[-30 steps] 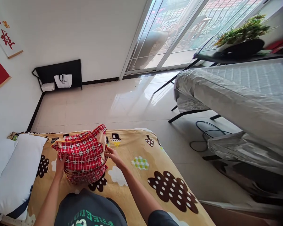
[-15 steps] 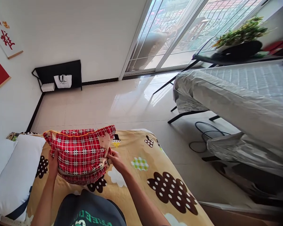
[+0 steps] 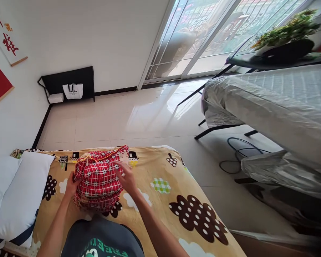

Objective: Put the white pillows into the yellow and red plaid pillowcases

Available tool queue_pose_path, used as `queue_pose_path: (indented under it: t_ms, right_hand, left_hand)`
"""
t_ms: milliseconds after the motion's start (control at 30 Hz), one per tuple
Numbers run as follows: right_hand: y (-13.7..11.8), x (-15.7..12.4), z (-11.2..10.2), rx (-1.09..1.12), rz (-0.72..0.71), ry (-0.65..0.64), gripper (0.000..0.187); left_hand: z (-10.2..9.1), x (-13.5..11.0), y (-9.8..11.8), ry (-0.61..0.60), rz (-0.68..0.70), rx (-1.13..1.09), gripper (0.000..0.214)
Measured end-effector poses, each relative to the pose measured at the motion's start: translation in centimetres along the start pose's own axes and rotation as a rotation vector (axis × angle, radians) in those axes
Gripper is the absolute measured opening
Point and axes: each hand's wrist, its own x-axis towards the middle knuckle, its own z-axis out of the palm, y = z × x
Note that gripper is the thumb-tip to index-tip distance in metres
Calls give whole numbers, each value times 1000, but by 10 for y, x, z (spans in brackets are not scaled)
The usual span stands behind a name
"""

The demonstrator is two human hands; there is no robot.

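A red plaid cloth bundle (image 3: 100,182) with white lines and an orange edge lies on the patterned bedspread (image 3: 155,210) in front of me. Bulky and cushion-like, it is crumpled on its left side. My left hand (image 3: 72,184) grips that side, its fingers partly hidden by the cloth. Over the right side, my right hand (image 3: 127,176) has its fingers apart; whether they touch the cloth I cannot tell.
White pillows (image 3: 26,192) lie to the left on the bed. At the right stands a plastic-wrapped mattress (image 3: 256,100) on a dark frame, with a looped cable (image 3: 238,153) on the floor beneath. A black shelf (image 3: 80,76) with a white bag (image 3: 73,91) stands by the far wall.
The bundle's left side has been gathered inward, making it narrower. My left hand has moved right with it. My right hand has let go of the right corner and risen slightly.
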Motion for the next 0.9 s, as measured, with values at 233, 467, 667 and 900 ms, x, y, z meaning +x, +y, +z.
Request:
queue_pose_path:
  t_ms: [233, 467, 667, 900]
  right_hand:
    - [-60, 27, 37, -92, -198, -294, 30]
    - [-89, 31, 6, -63, -309, -338, 39]
    - [-122, 20, -11, -60, -474, -559, 36]
    - [-56, 27, -16, -157, -202, -527, 78]
  left_hand:
    - [44, -13, 28, -254, 27, 20, 44]
    - [49, -12, 16, -183, -20, 41, 41]
    - [60, 1, 14, -85, -10, 49, 28]
    - [59, -6, 20, -166, 34, -44, 38]
